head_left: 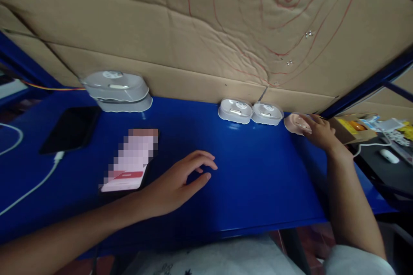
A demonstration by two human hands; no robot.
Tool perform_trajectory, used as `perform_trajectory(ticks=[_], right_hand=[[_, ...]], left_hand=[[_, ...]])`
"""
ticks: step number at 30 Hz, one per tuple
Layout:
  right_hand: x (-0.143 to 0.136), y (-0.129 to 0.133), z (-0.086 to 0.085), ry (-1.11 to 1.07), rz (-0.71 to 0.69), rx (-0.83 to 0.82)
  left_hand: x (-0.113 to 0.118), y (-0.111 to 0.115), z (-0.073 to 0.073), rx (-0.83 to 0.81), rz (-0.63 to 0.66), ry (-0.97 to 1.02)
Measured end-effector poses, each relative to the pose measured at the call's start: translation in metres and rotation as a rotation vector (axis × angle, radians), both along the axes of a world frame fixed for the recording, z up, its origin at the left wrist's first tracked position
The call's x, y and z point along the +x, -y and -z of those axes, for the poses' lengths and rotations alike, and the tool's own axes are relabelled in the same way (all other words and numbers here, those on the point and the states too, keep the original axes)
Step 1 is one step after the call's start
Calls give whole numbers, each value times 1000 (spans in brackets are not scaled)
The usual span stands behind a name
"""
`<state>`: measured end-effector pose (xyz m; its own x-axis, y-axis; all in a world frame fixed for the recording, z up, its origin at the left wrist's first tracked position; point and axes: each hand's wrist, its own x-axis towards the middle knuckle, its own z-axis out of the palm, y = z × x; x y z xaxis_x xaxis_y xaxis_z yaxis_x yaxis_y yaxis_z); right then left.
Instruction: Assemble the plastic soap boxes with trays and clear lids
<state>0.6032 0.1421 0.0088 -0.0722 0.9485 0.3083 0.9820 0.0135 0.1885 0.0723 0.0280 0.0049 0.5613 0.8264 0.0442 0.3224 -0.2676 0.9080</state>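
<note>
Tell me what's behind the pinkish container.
Behind the pinkish container rises the brown cardboard. The right hand covers part of the container's right side; whatever lies directly behind the two is hidden.

Desk (258, 180) free between left hand (180, 180) and right hand (319, 133). Cardboard wall (129, 21) blocks far side, plastic boxes (235, 112) along its foot; lit phone (132, 161) beside left wrist.

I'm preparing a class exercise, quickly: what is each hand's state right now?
Left hand: open, fingers loosely curved, holding nothing, over the blue tabletop.
Right hand: at the pinkish oval case; whether it grips cannot be told.
</note>
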Motion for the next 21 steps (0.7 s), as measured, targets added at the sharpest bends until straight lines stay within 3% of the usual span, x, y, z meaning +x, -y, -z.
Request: perform_trajectory(ticks=[4, 11, 16, 21], right_hand=[[-11, -15, 17, -53, 13, -20], [-56, -22, 35, -92, -117, -6], [-84, -12, 37, -76, -191, -30], [-95, -2, 33, -81, -242, -58]], left_hand=[[0, 0, 1, 41, 33, -30], [1, -1, 0, 66, 94, -57], [2, 0, 0, 79, 97, -31], [1, 0, 1, 71, 114, -22]])
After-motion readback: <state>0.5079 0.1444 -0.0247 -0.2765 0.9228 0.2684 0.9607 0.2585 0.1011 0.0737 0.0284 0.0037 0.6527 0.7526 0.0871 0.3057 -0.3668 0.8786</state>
